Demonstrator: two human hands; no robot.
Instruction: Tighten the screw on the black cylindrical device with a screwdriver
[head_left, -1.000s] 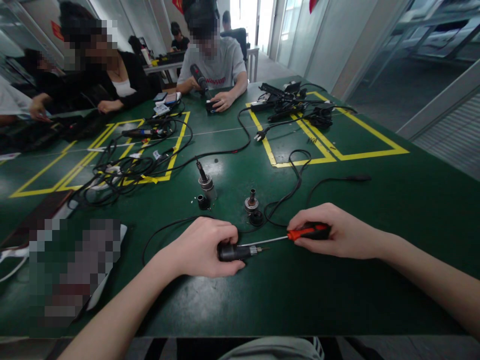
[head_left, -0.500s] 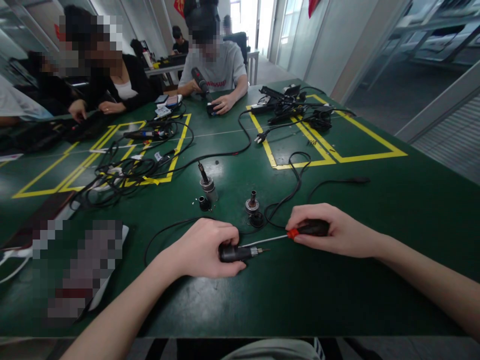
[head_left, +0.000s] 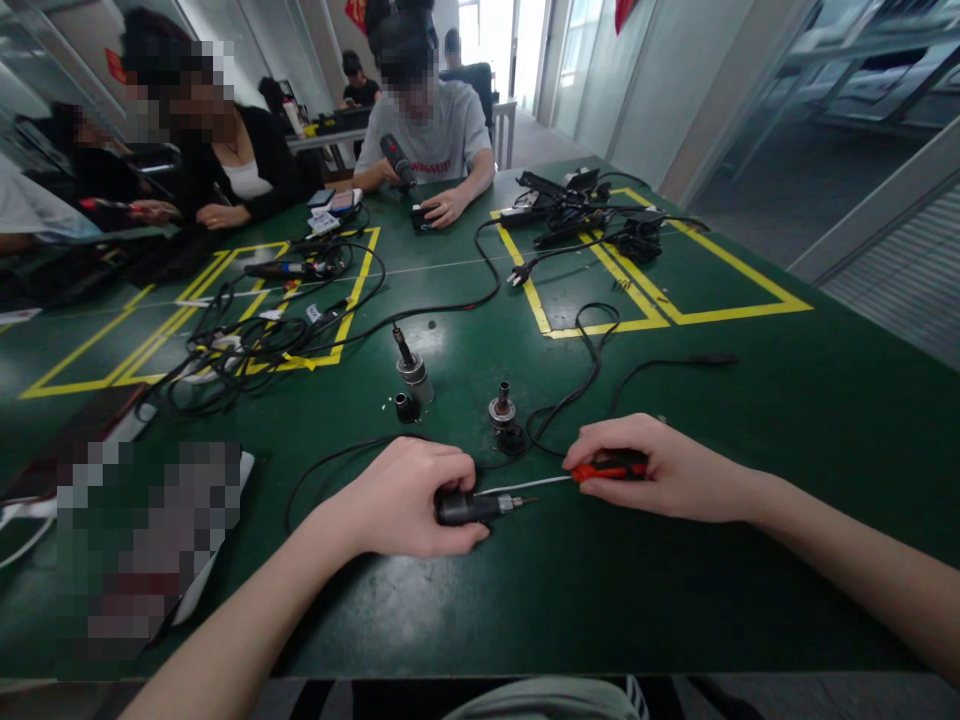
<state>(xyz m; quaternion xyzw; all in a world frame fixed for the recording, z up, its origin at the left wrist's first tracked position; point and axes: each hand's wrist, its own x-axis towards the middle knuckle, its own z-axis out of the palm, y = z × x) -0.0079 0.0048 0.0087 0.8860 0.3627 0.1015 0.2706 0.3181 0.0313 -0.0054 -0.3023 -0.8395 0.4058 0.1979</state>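
Observation:
My left hand (head_left: 424, 495) is closed around a black cylindrical handpiece (head_left: 480, 507) with a metal nose and a thin shaft pointing right. My right hand (head_left: 645, 465) grips a red and black screwdriver (head_left: 611, 468). Its pale blade runs left to the handpiece's upper side; the tip is hidden near my left index finger. Beyond my hands, a metal cylinder with a dark shaft (head_left: 414, 372) stands upright beside a small black collar (head_left: 406, 407). A round metal part with a short stem (head_left: 502, 408) stands by a black ring (head_left: 511, 440).
Thin black cable (head_left: 555, 412) loops behind my hands. At left lie tangled cords (head_left: 217, 350) and a blurred-out flat object (head_left: 165, 550). Adapters and cords (head_left: 570, 205) sit at the far right. Across the table, a person (head_left: 427, 130) holds a power tool (head_left: 397, 158); others sit at left.
The screwdriver has turned in my right fingers, so more red shows on its handle. My right hand has shifted slightly left. The left hand keeps its hold on the handpiece.

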